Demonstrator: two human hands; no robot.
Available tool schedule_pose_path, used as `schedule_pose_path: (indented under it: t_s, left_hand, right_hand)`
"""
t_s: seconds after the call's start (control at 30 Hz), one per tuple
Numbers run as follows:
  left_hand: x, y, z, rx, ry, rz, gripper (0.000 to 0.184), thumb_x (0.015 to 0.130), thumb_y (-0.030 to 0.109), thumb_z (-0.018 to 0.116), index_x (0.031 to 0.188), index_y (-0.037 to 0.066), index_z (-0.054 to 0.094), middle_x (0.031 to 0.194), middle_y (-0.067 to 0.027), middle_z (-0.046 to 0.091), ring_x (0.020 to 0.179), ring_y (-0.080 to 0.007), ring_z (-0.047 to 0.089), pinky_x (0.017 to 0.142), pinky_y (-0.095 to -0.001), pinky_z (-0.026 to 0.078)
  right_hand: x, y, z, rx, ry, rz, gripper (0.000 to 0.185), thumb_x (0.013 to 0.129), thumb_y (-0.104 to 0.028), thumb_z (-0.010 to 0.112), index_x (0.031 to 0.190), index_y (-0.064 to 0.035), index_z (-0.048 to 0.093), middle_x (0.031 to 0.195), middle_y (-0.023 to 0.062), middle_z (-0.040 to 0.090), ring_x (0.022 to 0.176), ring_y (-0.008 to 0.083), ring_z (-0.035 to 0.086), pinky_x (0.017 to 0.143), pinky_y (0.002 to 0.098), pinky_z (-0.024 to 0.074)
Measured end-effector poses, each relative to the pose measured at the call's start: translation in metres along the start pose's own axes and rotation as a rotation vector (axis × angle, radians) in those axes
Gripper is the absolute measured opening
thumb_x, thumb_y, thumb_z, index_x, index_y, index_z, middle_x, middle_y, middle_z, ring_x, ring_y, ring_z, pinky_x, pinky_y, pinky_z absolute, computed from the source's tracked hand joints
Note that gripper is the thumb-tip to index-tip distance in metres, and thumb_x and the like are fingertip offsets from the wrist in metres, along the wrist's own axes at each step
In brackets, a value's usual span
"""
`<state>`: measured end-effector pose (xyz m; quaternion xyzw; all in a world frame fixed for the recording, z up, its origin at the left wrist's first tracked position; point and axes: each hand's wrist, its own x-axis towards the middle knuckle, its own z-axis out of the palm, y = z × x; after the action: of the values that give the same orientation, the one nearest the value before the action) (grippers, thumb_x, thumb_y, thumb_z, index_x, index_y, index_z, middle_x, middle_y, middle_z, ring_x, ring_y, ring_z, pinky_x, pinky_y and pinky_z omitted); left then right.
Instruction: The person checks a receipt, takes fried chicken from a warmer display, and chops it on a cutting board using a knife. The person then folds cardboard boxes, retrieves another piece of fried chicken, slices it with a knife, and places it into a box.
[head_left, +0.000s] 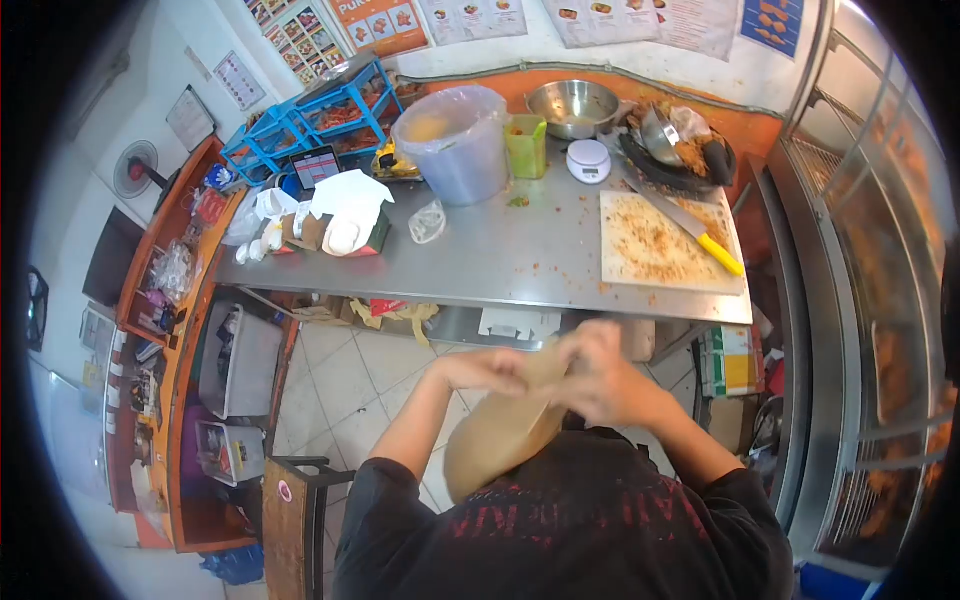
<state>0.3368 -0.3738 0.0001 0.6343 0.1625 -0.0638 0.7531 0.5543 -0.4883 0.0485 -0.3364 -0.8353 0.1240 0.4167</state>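
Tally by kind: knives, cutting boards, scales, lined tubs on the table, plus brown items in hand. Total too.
Knife: 1
Cutting board: 1
Scale: 1
Lined tub: 1
Held brown item, probably paper: 1
Total: 5

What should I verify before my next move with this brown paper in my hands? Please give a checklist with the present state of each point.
1. Both hands at the brown paper: ok; left hand and right hand are at its upper end.
2. Firmness of each grip: cannot tell; the fingers are blurred.
3. Knife put away: not ok; it lies on the cutting board, blade uncovered.
4. Cutting board clean: not ok; crumbs are scattered over it.
5. Scale upright on the table: ok.
6. Scale reading: cannot tell; too small to read.
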Motion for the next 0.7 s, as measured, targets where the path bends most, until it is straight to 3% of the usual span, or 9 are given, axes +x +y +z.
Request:
schedule_pose_path:
  t_s: [0.03, 0.07, 0.13, 0.17, 0.2, 0.27, 0.47, 0.57, 0.7]
  left_hand:
    - [0.000, 0.003, -0.011, -0.035, 0.220, 0.135, 0.034, 0.081, 0.010, 0.061, 0.113, 0.001, 0.053, 0.103, -0.0051, 0.060, 0.093, -0.0114, 0.056, 0.081, -0.0294, 0.046]
    - [0.001, 0.006, -0.019, -0.037, 0.232, 0.135, 0.034, 0.081, 0.010, 0.061, 0.113, 0.001, 0.053, 0.103, -0.0051, 0.060, 0.093, -0.0114, 0.056, 0.081, -0.0294, 0.046]
    - [0.003, 0.033, -0.019, -0.426, 0.693, 0.239, 0.029, 0.080, 0.007, 0.062, 0.108, 0.001, 0.056, 0.099, -0.0075, 0.062, 0.087, -0.0131, 0.060, 0.076, -0.0280, 0.050]
    - [0.007, 0.034, -0.021, -0.463, 0.749, 0.296, 0.029, 0.080, 0.005, 0.062, 0.108, 0.000, 0.055, 0.100, -0.0100, 0.062, 0.085, -0.0165, 0.062, 0.074, -0.0276, 0.051]
    - [0.009, 0.039, -0.021, -0.469, 0.755, 0.294, 0.029, 0.080, 0.005, 0.062, 0.108, 0.000, 0.055, 0.100, -0.0100, 0.062, 0.085, -0.0165, 0.062, 0.074, -0.0276, 0.051]
    - [0.007, 0.053, -0.018, -0.469, 0.768, 0.313, 0.031, 0.081, 0.009, 0.062, 0.110, 0.000, 0.053, 0.102, -0.0095, 0.061, 0.089, -0.0161, 0.061, 0.077, -0.0294, 0.050]
    - [0.007, 0.044, -0.050, -0.835, 0.638, 0.221, 0.036, 0.085, 0.022, 0.058, 0.113, 0.000, 0.051, 0.105, -0.0103, 0.059, 0.094, -0.0183, 0.059, 0.082, -0.0327, 0.047]
    - [0.003, 0.043, -0.076, -0.867, 0.609, 0.252, 0.037, 0.086, 0.024, 0.057, 0.113, -0.001, 0.051, 0.104, -0.0101, 0.059, 0.092, -0.0194, 0.059, 0.080, -0.0323, 0.047]
    - [-0.014, 0.049, -0.116, -0.840, 0.490, 0.299, 0.037, 0.086, 0.022, 0.056, 0.114, -0.001, 0.050, 0.105, -0.0101, 0.059, 0.093, -0.0196, 0.059, 0.080, -0.0324, 0.048]
  right_hand:
    - [0.004, 0.019, -0.009, -0.122, -0.052, 0.080, 0.030, 0.069, -0.011, 0.066, 0.099, -0.0154, 0.066, 0.099, 0.0064, 0.045, 0.100, 0.0244, 0.041, 0.087, 0.0391, 0.0313]
    - [0.007, 0.035, -0.006, -0.115, -0.056, 0.071, 0.030, 0.069, -0.011, 0.066, 0.099, -0.0154, 0.066, 0.099, 0.0064, 0.045, 0.100, 0.0244, 0.041, 0.087, 0.0391, 0.0313]
    - [0.017, 0.061, 0.004, 0.425, 0.093, 0.366, 0.035, 0.073, -0.011, 0.063, 0.108, -0.0078, 0.061, 0.102, 0.0084, 0.045, 0.103, 0.0243, 0.040, 0.090, 0.0376, 0.0311]
    - [0.030, 0.062, 0.011, 0.427, 0.193, 0.330, 0.040, 0.074, -0.003, 0.059, 0.113, -0.0014, 0.056, 0.105, 0.0101, 0.045, 0.100, 0.0229, 0.043, 0.085, 0.0338, 0.0379]
    - [0.039, 0.065, 0.019, 0.433, 0.186, 0.331, 0.040, 0.074, -0.003, 0.059, 0.113, -0.0014, 0.056, 0.105, 0.0101, 0.045, 0.100, 0.0229, 0.043, 0.085, 0.0338, 0.0379]
    - [0.055, 0.077, 0.032, 0.165, 0.405, 0.388, 0.038, 0.074, 0.005, 0.056, 0.111, -0.0004, 0.056, 0.101, 0.0119, 0.049, 0.089, 0.0213, 0.051, 0.071, 0.0305, 0.0447]
    - [0.086, 0.109, 0.042, -0.025, 0.453, 0.307, 0.034, 0.070, 0.012, 0.055, 0.102, -0.0007, 0.060, 0.090, 0.0109, 0.055, 0.068, 0.0194, 0.055, 0.057, 0.0265, 0.0448]
    - [0.109, 0.108, 0.035, -0.181, 0.336, 0.147, 0.028, 0.070, 0.011, 0.054, 0.095, -0.0005, 0.061, 0.089, 0.0123, 0.054, 0.063, 0.0205, 0.054, 0.050, 0.0283, 0.0438]
    - [0.146, 0.097, 0.049, -0.302, 0.325, 0.220, 0.029, 0.069, 0.010, 0.055, 0.095, -0.0022, 0.062, 0.094, 0.0118, 0.053, 0.068, 0.0208, 0.054, 0.053, 0.0290, 0.0448]
